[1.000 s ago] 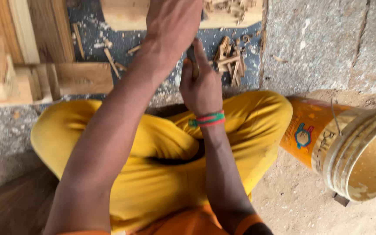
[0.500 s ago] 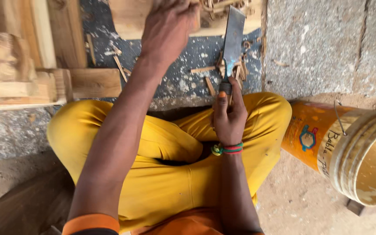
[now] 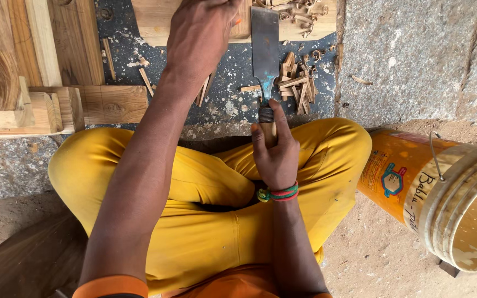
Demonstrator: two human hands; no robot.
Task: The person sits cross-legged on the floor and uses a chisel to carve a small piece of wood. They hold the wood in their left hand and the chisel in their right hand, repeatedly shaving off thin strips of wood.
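I sit cross-legged in yellow trousers. My right hand [image 3: 274, 152], with a red and green band at the wrist, grips the wooden handle of a wide flat chisel [image 3: 265, 55]. Its steel blade points away from me, and the tip lies on a pale wooden board [image 3: 155, 25] at the top of the view. My left hand [image 3: 200, 38] reaches forward and rests on that same board, just left of the blade, fingers curled; whether it holds anything is hidden. Wood chips [image 3: 296, 83] lie scattered to the right of the blade.
Planks and wooden blocks [image 3: 45, 94] are stacked at the left on the stone floor. An orange plastic bucket [image 3: 443, 193] lies on its side at the right, mouth toward the sandy ground. Rough grey stone [image 3: 415, 55] fills the upper right.
My right hand has brought the chisel forward from over my lap so the blade rests on the board. My left hand has stayed on the board.
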